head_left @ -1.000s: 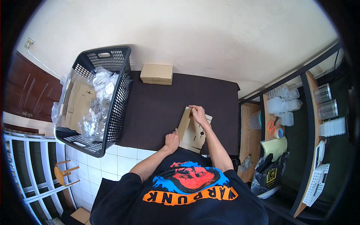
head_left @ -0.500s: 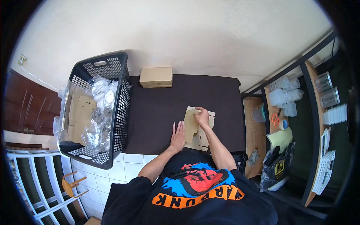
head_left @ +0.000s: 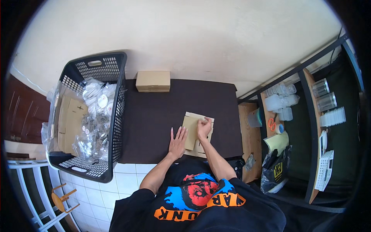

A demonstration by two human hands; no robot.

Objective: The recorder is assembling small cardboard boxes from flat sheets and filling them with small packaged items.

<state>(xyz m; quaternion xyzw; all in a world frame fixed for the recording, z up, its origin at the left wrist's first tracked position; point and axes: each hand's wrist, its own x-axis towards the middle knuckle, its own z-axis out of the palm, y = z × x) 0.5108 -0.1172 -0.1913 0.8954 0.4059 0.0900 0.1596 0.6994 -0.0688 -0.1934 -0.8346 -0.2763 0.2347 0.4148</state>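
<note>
A flat brown cardboard box blank (head_left: 191,136) lies near the front of the dark-covered table, with one panel folded over on its left part and slots along its right side. Fingers spread and stretched out, my left hand (head_left: 178,143) rests flat at the blank's left edge. My right hand (head_left: 204,128) is closed, its fingers curled and pressed against the blank's upper right part beside the folded panel. Its fingertips are partly hidden by the hand itself.
On the left stands a black plastic basket (head_left: 119,112) holding clear-bagged parts and flat cardboard (head_left: 69,121). A closed cardboard box (head_left: 153,81) sits at the table's back (head_left: 193,91). Shelves on the right carry clear containers (head_left: 284,101), orange scissors (head_left: 272,124) and a tape roll (head_left: 279,128).
The whole view has shifted, so things sit further left. My right hand has moved slightly nearer to me over the blank and its fingers are more curled. My left hand stays flat beside it.
</note>
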